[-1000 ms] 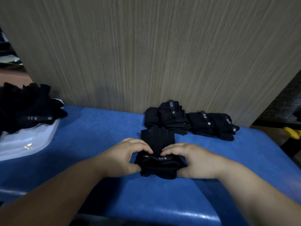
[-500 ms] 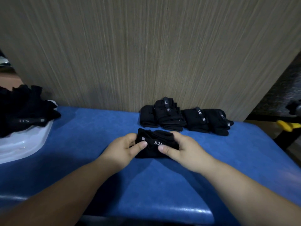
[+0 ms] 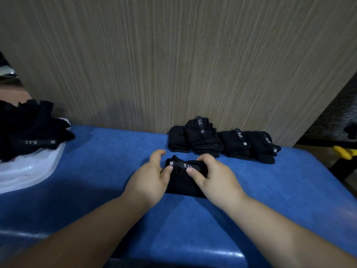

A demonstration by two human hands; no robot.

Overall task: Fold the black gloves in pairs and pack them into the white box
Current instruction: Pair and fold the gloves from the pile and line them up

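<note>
A folded bundle of black fabric gloves (image 3: 183, 183) lies near the middle of the blue table top (image 3: 280, 190), and both bare hands grasp it from either side. The left hand (image 3: 151, 176) sits at the bundle's left edge, its thumb pressed on the end of the grey strap (image 3: 182, 165) that runs across the top and bears a small square tag and the white print "5.11", while its fingers curl up around the far left corner. The right hand (image 3: 215, 177) covers the right part of the bundle, its thumb laid on the same strap just beside the print and its fingers curled over the far edge, so the bundle is pinched between thumbs and fingers on both sides. Just behind it, along the foot of the upright beige wood-grain panel (image 3: 173, 64), a row of folded black glove bundles (image 3: 202, 139) lies side by side, several showing the same printed straps. Well apart at the left edge of the table top stands the white plastic box (image 3: 38, 172) with a rounded corner, and a loose heap of black gloves (image 3: 29, 134) rests on it and spills over its far rim. A yellow object (image 3: 342, 151) shows beyond the table's right side, too little of it in sight to tell what it is.
</note>
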